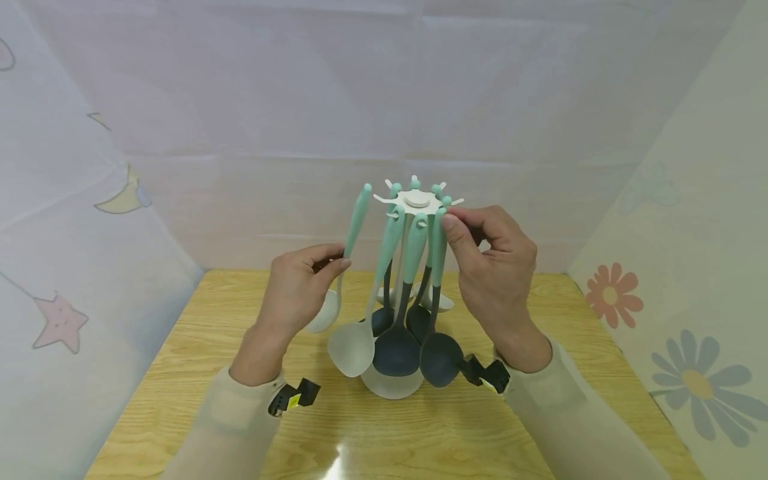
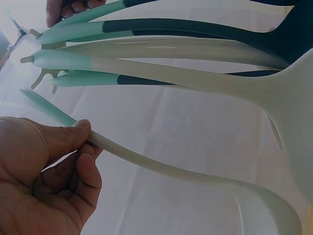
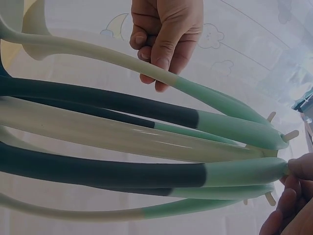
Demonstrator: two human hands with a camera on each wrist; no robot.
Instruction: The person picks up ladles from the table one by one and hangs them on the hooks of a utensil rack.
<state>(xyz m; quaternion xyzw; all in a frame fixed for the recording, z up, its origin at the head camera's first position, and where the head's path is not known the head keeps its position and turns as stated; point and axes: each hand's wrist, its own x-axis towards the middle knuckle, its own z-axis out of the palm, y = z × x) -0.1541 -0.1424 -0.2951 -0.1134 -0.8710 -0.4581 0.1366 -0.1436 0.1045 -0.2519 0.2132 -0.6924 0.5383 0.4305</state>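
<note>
My left hand (image 1: 294,287) pinches a white ladle (image 2: 161,169) near the lower end of its mint-green handle. This ladle is tilted and stands apart from the utensil rack, to its left. The white rack (image 1: 418,200) has hooks round its top, with several mint-handled utensils hanging from them. With thumb and forefinger, my right hand (image 1: 495,267) grips the handle tip of a dark ladle (image 1: 442,360) at the rack's right front. Beside it at the front hang another dark utensil (image 1: 397,350) and a white one (image 1: 351,348).
The rack's round white base (image 1: 393,385) stands on a wood-grain table (image 1: 198,400). More dark and white utensils hang at the back of the rack, partly hidden. Pale cloth walls (image 1: 312,100) with printed flowers and stars enclose the table on three sides.
</note>
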